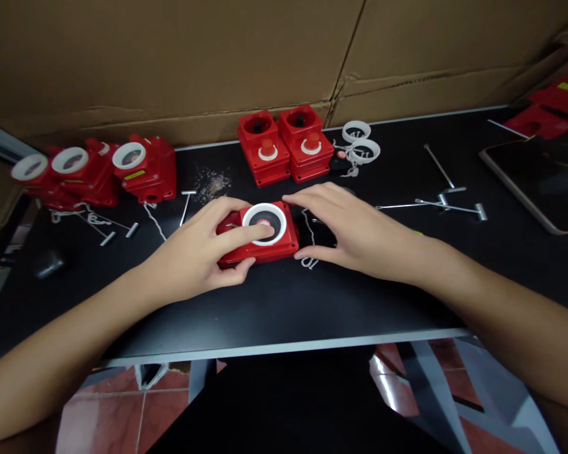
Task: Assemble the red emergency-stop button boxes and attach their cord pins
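Observation:
A red call-point box (265,253) lies on the black table in front of me, a white ring (280,213) on its face around a dark disc. My left hand (199,255) grips the box's left part, with thumb and fingers on opposite sides. Its index finger presses on the disc inside the ring, over a red-and-white mark. At the right end, my right hand (360,230) holds the box between thumb and fingertips, at two corners. Beneath that hand a white cord (309,260) trails on the table; whether it is tied to the box is hidden.
Two red boxes without rings (269,165) stand at the back, beside loose white rings (365,150). Several ringed boxes (158,167) sit at left. Small metal hammers (454,208) lie at right, near a dark tray-like object (539,183). Debris (213,183) is scattered behind my left hand.

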Demonstrator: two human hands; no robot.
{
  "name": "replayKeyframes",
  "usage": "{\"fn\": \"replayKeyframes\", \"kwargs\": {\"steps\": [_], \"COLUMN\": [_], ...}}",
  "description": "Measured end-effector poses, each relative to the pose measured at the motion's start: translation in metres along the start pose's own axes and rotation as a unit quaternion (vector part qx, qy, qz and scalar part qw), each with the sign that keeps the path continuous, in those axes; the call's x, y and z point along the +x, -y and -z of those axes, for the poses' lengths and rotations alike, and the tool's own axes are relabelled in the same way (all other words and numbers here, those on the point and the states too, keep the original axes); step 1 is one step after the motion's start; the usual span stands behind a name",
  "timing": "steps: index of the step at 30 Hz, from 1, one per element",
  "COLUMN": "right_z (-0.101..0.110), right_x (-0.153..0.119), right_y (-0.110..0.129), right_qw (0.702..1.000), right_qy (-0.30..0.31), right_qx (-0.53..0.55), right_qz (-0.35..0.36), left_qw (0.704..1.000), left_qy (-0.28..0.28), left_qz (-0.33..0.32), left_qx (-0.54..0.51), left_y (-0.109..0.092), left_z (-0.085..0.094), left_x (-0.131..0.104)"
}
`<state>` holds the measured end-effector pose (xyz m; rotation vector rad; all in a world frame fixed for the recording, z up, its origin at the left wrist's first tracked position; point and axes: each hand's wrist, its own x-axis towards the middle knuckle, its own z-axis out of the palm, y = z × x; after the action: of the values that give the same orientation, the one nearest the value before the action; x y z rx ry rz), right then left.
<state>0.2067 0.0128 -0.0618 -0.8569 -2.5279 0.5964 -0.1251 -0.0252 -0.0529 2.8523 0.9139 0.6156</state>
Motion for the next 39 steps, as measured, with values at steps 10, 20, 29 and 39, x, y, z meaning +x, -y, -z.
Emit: {"fn": "replayKeyframes", "kwargs": {"steps": [10, 20, 29, 39], "right_z": [0.052, 0.025, 0.021, 0.021], "right_x": [-0.008, -0.008, -0.012, -0.011], "right_y": [-0.012, 0.011, 0.010, 0.013], "right_qw": [0.991, 0.981, 0.979, 0.979], "right_qy": [0.137, 0.172, 0.154, 0.174], "right_qx": [-0.011, 0.010, -0.032, -0.020], "right_qz": [0.011, 0.088, 0.128, 0.100], "left_qw": [1.000, 0.999, 1.000, 0.993], "left_qy": [0.009, 0.019, 0.017, 0.004], "left_qz": [-0.008, 0.002, 0.015, 0.100], "left_qx": [0.013, 0.042, 0.021, -0.068], "left_y": [-0.001, -0.001, -0.003, -0.001], "left_z": [0.003, 0.002, 0.002, -0.005], "left_x": [0.000, -0.002, -0.001, -0.003]}}
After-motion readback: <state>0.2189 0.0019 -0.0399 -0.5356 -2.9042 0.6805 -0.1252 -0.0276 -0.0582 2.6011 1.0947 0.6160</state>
